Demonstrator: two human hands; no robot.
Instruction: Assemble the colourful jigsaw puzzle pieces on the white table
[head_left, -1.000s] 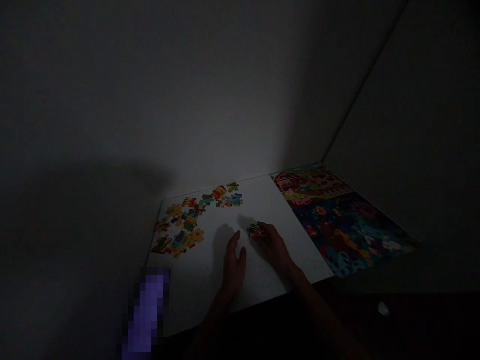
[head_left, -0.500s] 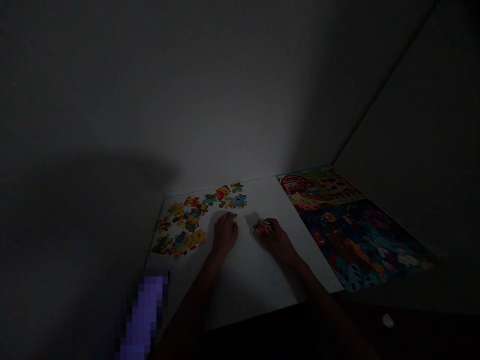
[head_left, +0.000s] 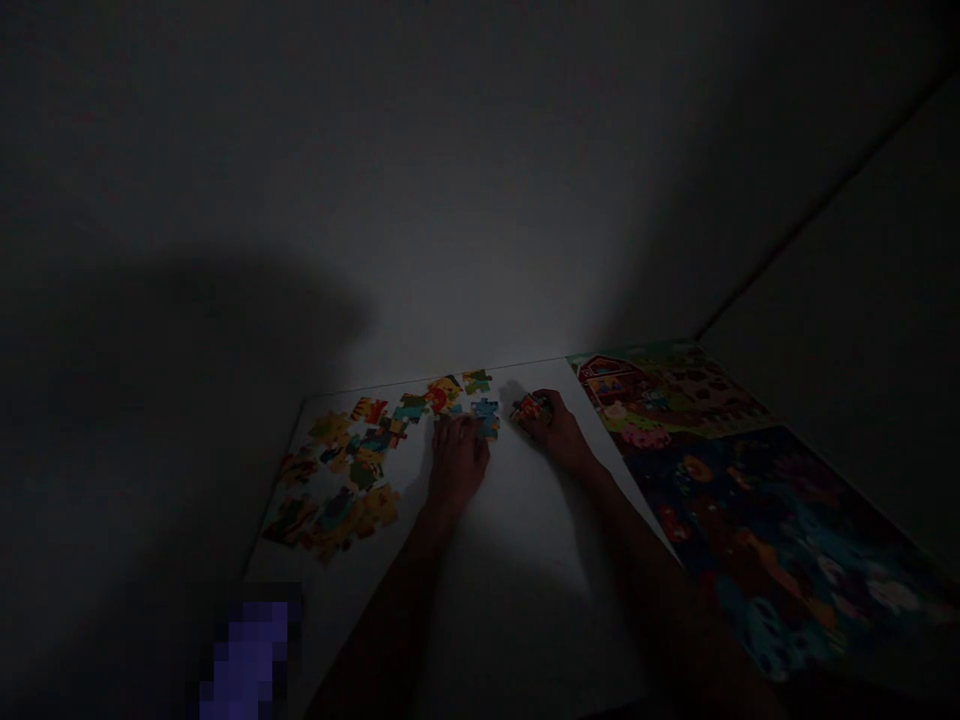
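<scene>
**Right hand (head_left: pixel 556 430) pinching a clump of puzzle pieces (head_left: pixel 531 407)**

The clump is sitting between the right thumb and fingers, near a blue piece (head_left: pixel 486 418). The left hand (head_left: pixel 457 465) is lying palm-down, fingers loosely together, with its fingertips touching the edge of the loose pieces (head_left: pixel 352 465). These are lying on a white board (head_left: pixel 525 600), beside a farm picture (head_left: pixel 667 400).

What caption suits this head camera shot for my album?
Left hand touches loose jigsaw pieces on a white surface while the right hand holds more pieces, beside a printed barn picture.
</scene>
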